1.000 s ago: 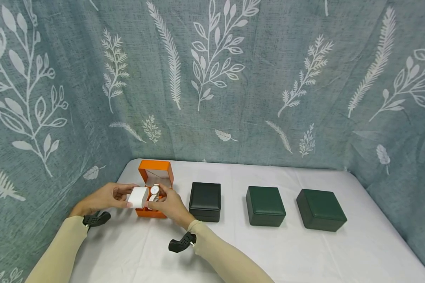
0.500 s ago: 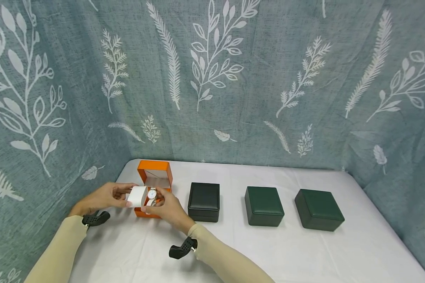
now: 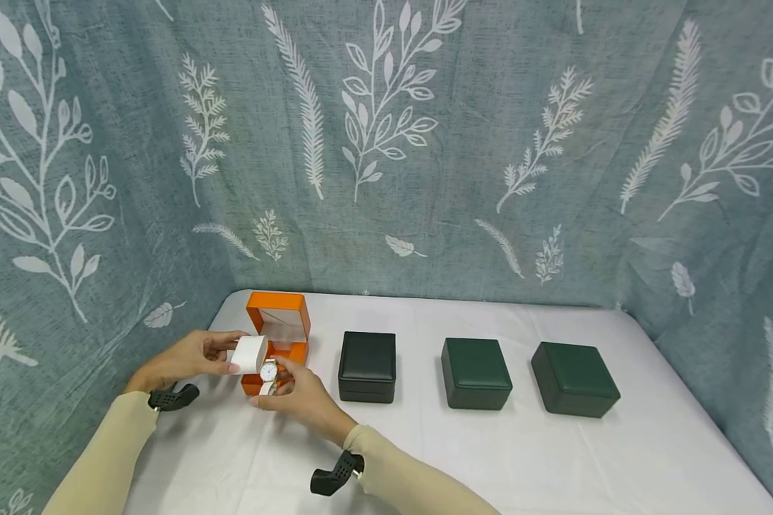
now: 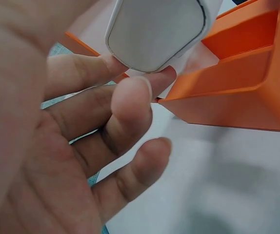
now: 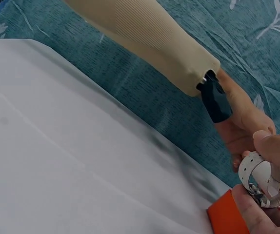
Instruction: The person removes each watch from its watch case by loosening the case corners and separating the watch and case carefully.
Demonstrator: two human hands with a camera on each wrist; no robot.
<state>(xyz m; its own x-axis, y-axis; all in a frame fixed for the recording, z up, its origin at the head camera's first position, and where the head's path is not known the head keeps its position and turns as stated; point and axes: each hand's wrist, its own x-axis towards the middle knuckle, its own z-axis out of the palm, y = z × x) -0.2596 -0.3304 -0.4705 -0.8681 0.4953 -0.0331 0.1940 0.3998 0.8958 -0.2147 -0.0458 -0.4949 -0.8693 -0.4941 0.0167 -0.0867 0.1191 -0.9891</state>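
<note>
My left hand (image 3: pixel 183 361) pinches a white watch cushion (image 3: pixel 249 355) between thumb and fingertips, above the front left of an open orange watch box (image 3: pixel 278 302). Its smooth rounded end fills the top of the left wrist view, the cushion (image 4: pixel 154 34) held up off the table. My right hand (image 3: pixel 312 406) holds a wristwatch (image 3: pixel 268 370) with a round white dial and a white strap, just right of the cushion and apart from it. In the right wrist view the wristwatch's strap (image 5: pixel 249 167) forms a closed loop with punched holes.
A black box (image 3: pixel 368 366) stands shut right of the orange one. Further right are two shut dark green boxes, one green box (image 3: pixel 476 373) square-on and another green box (image 3: pixel 575 379) turned slightly. A patterned curtain (image 3: pixel 386 236) borders the white-clothed table (image 3: pixel 528 465).
My right hand has drawn the wristwatch toward me and slightly left, off the white cushion's right side. The left hand keeps holding the cushion in nearly the same place.
</note>
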